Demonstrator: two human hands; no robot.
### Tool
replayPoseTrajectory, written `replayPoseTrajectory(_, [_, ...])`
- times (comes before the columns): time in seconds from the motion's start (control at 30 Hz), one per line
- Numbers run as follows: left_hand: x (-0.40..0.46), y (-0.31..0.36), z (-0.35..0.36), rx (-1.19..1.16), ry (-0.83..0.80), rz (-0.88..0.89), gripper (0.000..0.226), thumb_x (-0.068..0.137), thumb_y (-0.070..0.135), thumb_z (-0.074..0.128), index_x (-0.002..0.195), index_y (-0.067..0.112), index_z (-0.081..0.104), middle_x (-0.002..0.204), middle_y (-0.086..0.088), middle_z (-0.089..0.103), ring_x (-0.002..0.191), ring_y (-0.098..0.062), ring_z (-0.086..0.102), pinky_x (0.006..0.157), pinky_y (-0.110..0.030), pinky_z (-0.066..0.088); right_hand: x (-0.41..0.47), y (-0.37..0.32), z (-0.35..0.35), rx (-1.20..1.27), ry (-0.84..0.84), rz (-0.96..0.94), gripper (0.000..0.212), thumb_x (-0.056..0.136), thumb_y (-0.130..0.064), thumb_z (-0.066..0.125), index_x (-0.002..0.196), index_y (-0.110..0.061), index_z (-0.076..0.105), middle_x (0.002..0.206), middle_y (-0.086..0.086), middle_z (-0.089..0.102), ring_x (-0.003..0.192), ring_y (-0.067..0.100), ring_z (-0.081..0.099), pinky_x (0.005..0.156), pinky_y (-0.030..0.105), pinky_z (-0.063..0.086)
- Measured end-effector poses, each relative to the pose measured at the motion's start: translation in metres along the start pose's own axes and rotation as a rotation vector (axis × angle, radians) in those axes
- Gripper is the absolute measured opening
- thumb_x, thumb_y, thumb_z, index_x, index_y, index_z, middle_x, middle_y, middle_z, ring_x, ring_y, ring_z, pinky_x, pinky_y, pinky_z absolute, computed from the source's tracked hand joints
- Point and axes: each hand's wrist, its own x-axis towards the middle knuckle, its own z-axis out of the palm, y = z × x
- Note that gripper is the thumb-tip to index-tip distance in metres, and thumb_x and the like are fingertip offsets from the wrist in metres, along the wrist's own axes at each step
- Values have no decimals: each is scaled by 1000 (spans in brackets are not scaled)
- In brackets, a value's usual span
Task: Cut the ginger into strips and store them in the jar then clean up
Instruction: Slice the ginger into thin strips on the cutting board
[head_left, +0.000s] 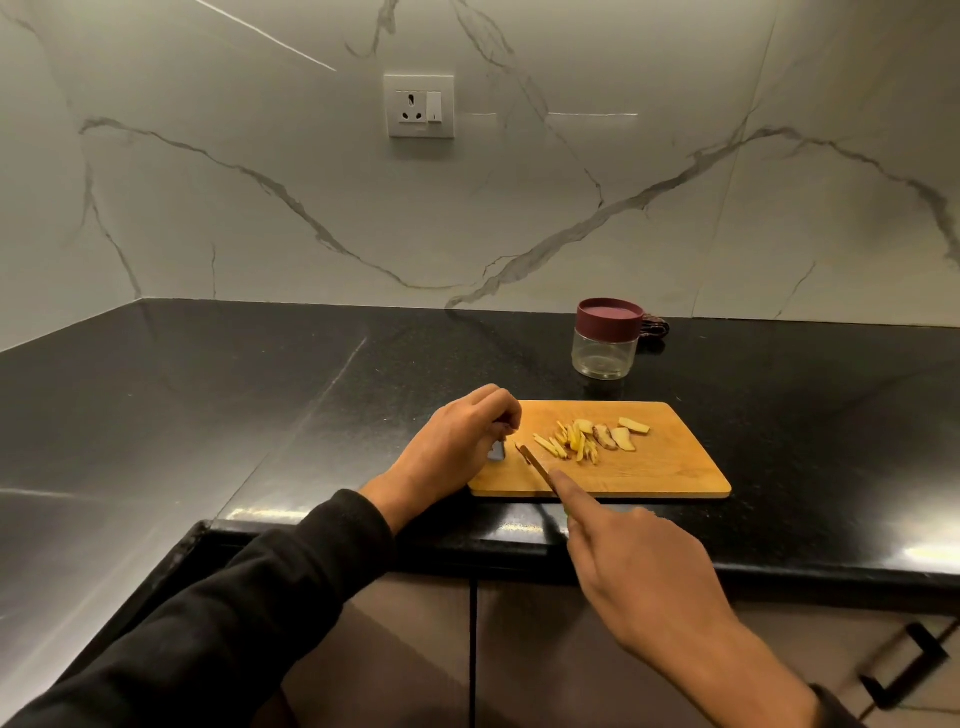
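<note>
A wooden cutting board lies near the counter's front edge. On its middle sit several thin ginger strips and, to their right, a few uncut ginger slices. My right hand grips a knife, index finger stretched along its spine and the tip pointing at the board's left end. My left hand rests at that end with curled fingers just beyond the knife tip. Whether they pinch a ginger piece is hidden. A clear jar with a maroon lid stands closed behind the board.
The black stone counter stretches left into a corner under a marble wall with a socket. A dark cloth lies behind the jar. Cabinet doors with a black handle are below the counter edge.
</note>
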Motion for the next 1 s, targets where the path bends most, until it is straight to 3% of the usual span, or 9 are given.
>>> replayPoseTrajectory(0.23, [0,-1,1,30,12,-16,30,90,-9,57,96,20,55,95,14,50,82,4,53,70,-9,43,17,-1,5,-3,2,-22,55,107,-43,27,157,-44,3,74,-8,46,65,7,44,62,30,37])
replayPoseTrajectory(0.4, [1,-1,0,29,-1,-15,30,92,-8,57,94,22,56,97,14,51,80,5,53,71,-7,43,20,11,3,-18,21,34,55,107,-43,27,157,-44,5,74,-9,47,64,5,45,58,28,37])
replayPoseTrajectory(0.6, [1,0,0,20,-10,-8,27,91,-7,58,95,20,58,97,14,52,80,5,53,71,-8,43,15,4,6,1,32,-32,55,107,-45,27,157,-46,3,71,-11,46,61,5,43,55,27,32])
replayPoseTrajectory(0.73, [0,1,-1,7,-10,-10,27,91,-7,59,95,20,59,96,13,55,80,-3,55,72,-9,46,18,14,4,-54,60,10,55,106,-46,26,156,-46,5,72,-9,46,62,6,44,54,25,33])
replayPoseTrajectory(1.0, [0,2,-2,-49,9,21,8,96,16,66,104,17,64,99,6,68,86,-9,65,76,-22,55,24,26,1,-34,23,26,54,106,-45,27,155,-50,5,73,-9,50,62,7,48,50,23,33])
